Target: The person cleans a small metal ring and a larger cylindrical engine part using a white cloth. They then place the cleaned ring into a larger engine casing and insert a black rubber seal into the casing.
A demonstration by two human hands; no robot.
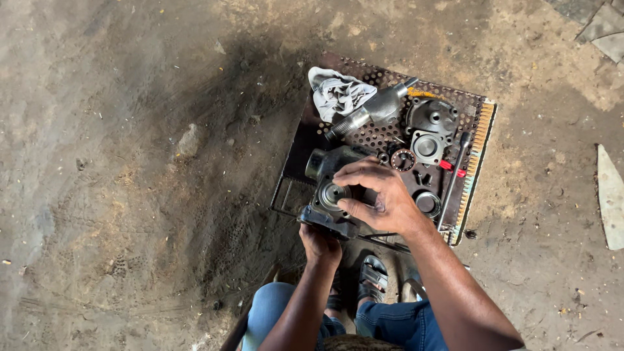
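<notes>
A dark grey cast metal housing (325, 170) stands on a perforated metal sheet (296, 156) laid on the dirt floor. My left hand (318, 246) grips the housing's near lower edge from below. My right hand (378, 198) rests over its top, fingers curled beside a round bore with a pale metal ring (335, 193); whether the fingers pinch a small part I cannot tell.
On the sheet lie a grey rag (338, 93), a silver shaft (370, 110), a round cover (431, 116), a square flange (427, 146), a bearing (402, 160), a ring (427, 203) and a long red-handled tool (453, 177). A stone (189, 141) sits to the left.
</notes>
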